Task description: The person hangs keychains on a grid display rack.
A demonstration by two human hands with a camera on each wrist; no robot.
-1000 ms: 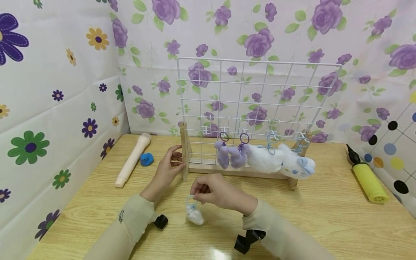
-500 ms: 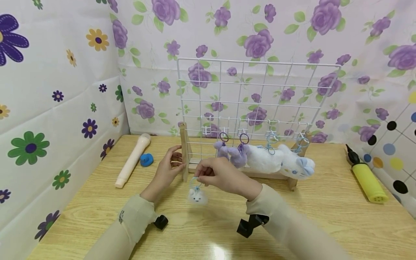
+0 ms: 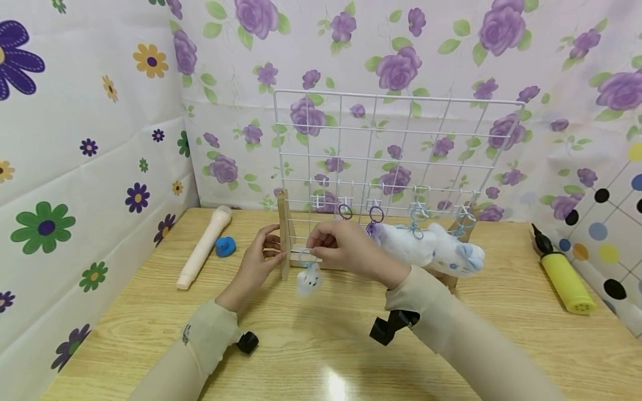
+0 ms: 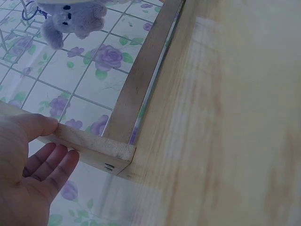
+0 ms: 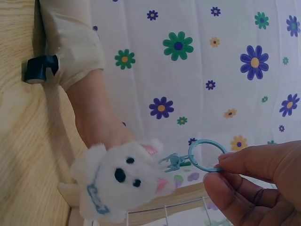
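A small white plush keychain [image 3: 309, 278] with dark eyes and nose dangles from a light blue ring [image 5: 207, 155]. My right hand [image 3: 338, 248] pinches that ring between thumb and forefinger, in front of the rack's lower left part. My left hand [image 3: 261, 252] grips the wooden post [image 3: 284, 234] at the left end of the white wire grid rack [image 3: 396, 131], thumb on one side and fingers on the other. Hooks on the rack carry purple plush keychains, one showing in the left wrist view as a purple plush [image 4: 77, 19], and larger white plush toys [image 3: 451, 250] on blue rings.
Left of the rack lie a pale microphone-shaped tube [image 3: 204, 248] and a blue rubber duck [image 3: 225, 246]. A yellow hand pump [image 3: 567, 281] with a black nozzle lies at the right. Flowered cloth [image 3: 225, 83] hangs behind the wooden table [image 3: 301, 356].
My right hand has lifted the white plush keychain off the table and carried it up and forward toward the rack, now covering one purple plush. The left hand stays on the post.
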